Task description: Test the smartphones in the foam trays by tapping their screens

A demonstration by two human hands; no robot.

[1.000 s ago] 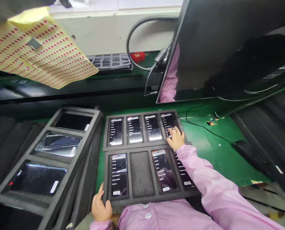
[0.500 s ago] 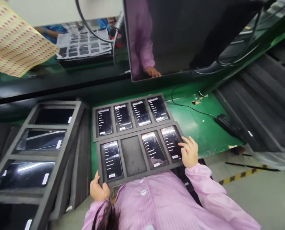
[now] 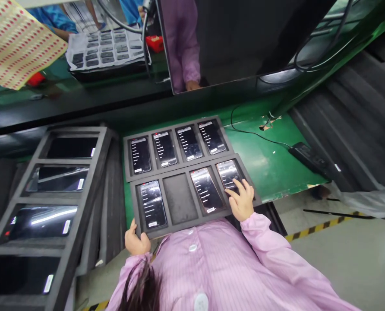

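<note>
My left hand [image 3: 137, 239] grips the near left corner of a grey foam tray [image 3: 165, 229], thumb and fingers at its edge. Over the rightmost phone [image 3: 227, 170] of this tray is my right hand [image 3: 242, 201], fingers apart, with fingertips at the lower part of the lit screen. Beside it lies another lit phone [image 3: 207, 190], then a bare slot [image 3: 180, 198], then a phone [image 3: 153, 204] at the left end. A second foam tray [image 3: 153, 172] adjoins the far side, its phones lit with text lists.
At the left, a stack of foam trays [image 3: 66, 201] holds dark phones. A black monitor [image 3: 244, 39] stands behind the green table [image 3: 260, 160]. A black adapter [image 3: 309, 160] with a cable lies at the right, near more stacked foam [image 3: 348, 121]. Blue sleeves [image 3: 55, 19] show beyond.
My right hand has moved left from the tray's right edge onto the rightmost phone's screen. My left hand keeps its hold. The whole view has shifted slightly.
</note>
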